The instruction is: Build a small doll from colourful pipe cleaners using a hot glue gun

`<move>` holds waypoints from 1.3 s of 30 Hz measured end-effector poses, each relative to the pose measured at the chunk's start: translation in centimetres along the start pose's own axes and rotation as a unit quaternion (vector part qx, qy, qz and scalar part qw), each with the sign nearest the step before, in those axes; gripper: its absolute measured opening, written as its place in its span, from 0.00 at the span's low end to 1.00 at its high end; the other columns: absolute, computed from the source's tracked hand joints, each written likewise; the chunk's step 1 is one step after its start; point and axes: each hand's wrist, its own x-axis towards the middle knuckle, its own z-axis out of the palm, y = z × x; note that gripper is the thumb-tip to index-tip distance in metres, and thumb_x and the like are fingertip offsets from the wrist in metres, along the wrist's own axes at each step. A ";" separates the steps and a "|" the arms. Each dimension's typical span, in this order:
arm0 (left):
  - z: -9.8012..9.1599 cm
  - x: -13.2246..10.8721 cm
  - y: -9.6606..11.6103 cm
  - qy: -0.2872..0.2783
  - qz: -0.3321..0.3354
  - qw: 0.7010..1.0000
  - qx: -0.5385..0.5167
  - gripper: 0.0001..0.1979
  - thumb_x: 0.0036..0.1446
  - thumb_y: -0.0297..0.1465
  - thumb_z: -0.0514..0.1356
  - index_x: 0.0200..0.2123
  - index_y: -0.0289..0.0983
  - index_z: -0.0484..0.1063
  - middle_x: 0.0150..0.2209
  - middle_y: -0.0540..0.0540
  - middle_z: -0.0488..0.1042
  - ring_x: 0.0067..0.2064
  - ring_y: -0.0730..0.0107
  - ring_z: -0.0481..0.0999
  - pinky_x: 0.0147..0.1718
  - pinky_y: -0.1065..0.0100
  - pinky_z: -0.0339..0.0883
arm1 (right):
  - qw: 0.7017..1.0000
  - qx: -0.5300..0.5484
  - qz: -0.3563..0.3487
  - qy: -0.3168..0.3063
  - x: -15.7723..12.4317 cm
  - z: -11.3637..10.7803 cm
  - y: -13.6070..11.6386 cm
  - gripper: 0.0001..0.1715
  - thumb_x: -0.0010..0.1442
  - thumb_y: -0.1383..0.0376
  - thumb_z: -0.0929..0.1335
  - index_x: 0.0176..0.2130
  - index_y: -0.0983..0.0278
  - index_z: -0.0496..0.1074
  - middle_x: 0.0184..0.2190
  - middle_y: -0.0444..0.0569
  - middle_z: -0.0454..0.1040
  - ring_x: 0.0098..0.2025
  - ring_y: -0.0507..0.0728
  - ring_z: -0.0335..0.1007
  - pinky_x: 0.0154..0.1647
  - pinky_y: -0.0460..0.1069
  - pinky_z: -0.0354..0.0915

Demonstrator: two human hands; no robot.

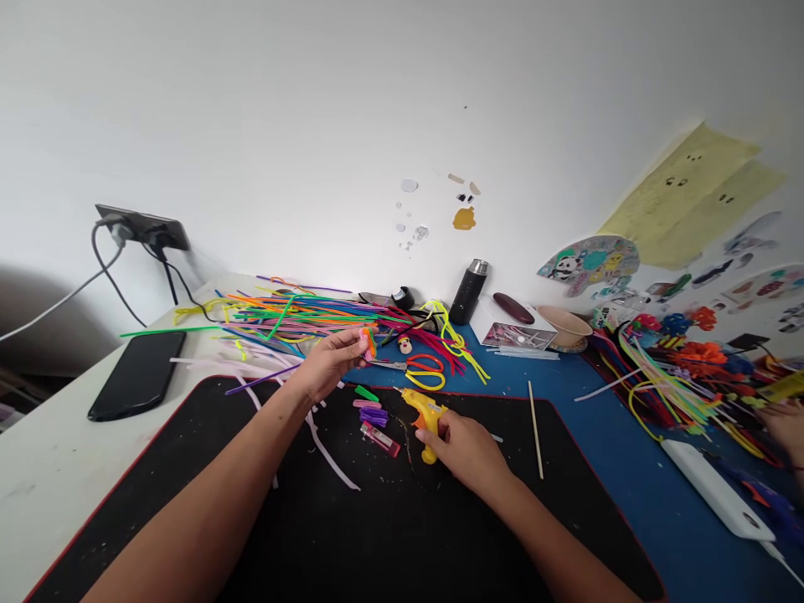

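My left hand (334,362) is raised over the mat's far side, its fingers pinching a small folded piece of pipe cleaner (369,342) in orange, green and pink. My right hand (468,448) is closed around a yellow hot glue gun (425,410) with an orange trigger; its nozzle points up and to the left. Between the hands lie short folded purple pipe cleaners (373,415), a green piece (366,393) and a pink box cutter (380,439). Scissors (425,371) with orange and yellow handles rest just beyond the glue gun.
Loose pipe cleaners (295,314) are heaped along the wall. A black phone (136,375) lies left of the black mat (352,536). Behind stand a black flask (468,293) and white box (512,327). At far right, another person's hand (785,423) is near a white power bank (718,490).
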 end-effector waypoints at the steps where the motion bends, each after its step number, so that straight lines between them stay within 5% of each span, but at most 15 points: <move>1: 0.0 0.0 0.0 -0.002 0.000 1.000 0.003 0.17 0.47 0.36 0.80 0.39 0.34 0.86 0.29 0.45 0.78 0.31 0.70 0.73 0.32 0.68 0.68 | 1.000 0.001 0.004 0.003 0.0 0.1 -0.1 0.22 0.65 0.49 0.72 0.29 0.59 0.66 0.29 0.50 0.79 0.29 0.60 0.76 0.26 0.49 0.50; 5: 0.2 -0.1 0.1 -0.011 0.006 1.000 0.005 0.16 0.48 0.37 0.80 0.37 0.35 0.85 0.29 0.45 0.78 0.30 0.70 0.73 0.31 0.69 0.68 | 0.998 0.050 0.030 -0.001 -0.2 0.5 0.0 0.20 0.66 0.53 0.71 0.29 0.59 0.64 0.26 0.46 0.79 0.19 0.53 0.70 0.22 0.48 0.50; 12: -0.1 0.0 0.0 -0.002 0.001 1.000 0.006 0.18 0.45 0.38 0.81 0.38 0.36 0.86 0.29 0.46 0.78 0.30 0.70 0.73 0.31 0.69 0.68 | 0.974 0.215 0.065 0.000 0.4 1.7 1.6 0.21 0.64 0.52 0.72 0.28 0.59 0.63 0.20 0.40 0.73 0.14 0.51 0.68 0.15 0.45 0.54; 22: -0.2 0.0 -0.1 -0.001 0.000 1.000 0.007 0.16 0.46 0.37 0.80 0.37 0.36 0.86 0.29 0.45 0.78 0.31 0.69 0.73 0.32 0.68 0.68 | 0.790 0.606 0.080 -0.040 -0.8 1.1 2.0 0.25 0.57 0.46 0.76 0.38 0.61 0.68 0.25 0.42 0.75 0.20 0.51 0.70 0.20 0.44 0.59; 28: -0.8 0.2 0.0 0.016 -0.001 1.000 -0.005 0.19 0.46 0.36 0.80 0.41 0.34 0.86 0.29 0.46 0.78 0.30 0.71 0.74 0.32 0.69 0.69 | 0.725 0.679 0.057 -0.102 -0.1 1.6 0.4 0.22 0.58 0.48 0.74 0.32 0.62 0.69 0.25 0.43 0.71 0.19 0.50 0.65 0.18 0.45 0.55; 34: -1.6 0.6 0.1 0.041 0.008 0.999 0.009 0.17 0.45 0.36 0.81 0.35 0.33 0.85 0.31 0.46 0.79 0.31 0.73 0.74 0.33 0.71 0.70 | 0.647 0.751 -0.013 -0.130 3.3 1.5 -1.4 0.27 0.53 0.51 0.79 0.46 0.64 0.77 0.25 0.42 0.75 0.20 0.51 0.69 0.17 0.44 0.60; 39: -1.9 0.7 0.0 0.057 0.018 0.998 0.017 0.17 0.44 0.35 0.82 0.36 0.34 0.85 0.31 0.46 0.79 0.31 0.73 0.75 0.33 0.71 0.70 | 0.601 0.783 -0.068 -0.148 6.1 0.0 -4.0 0.24 0.54 0.51 0.81 0.40 0.63 0.77 0.21 0.39 0.71 0.16 0.48 0.64 0.13 0.42 0.57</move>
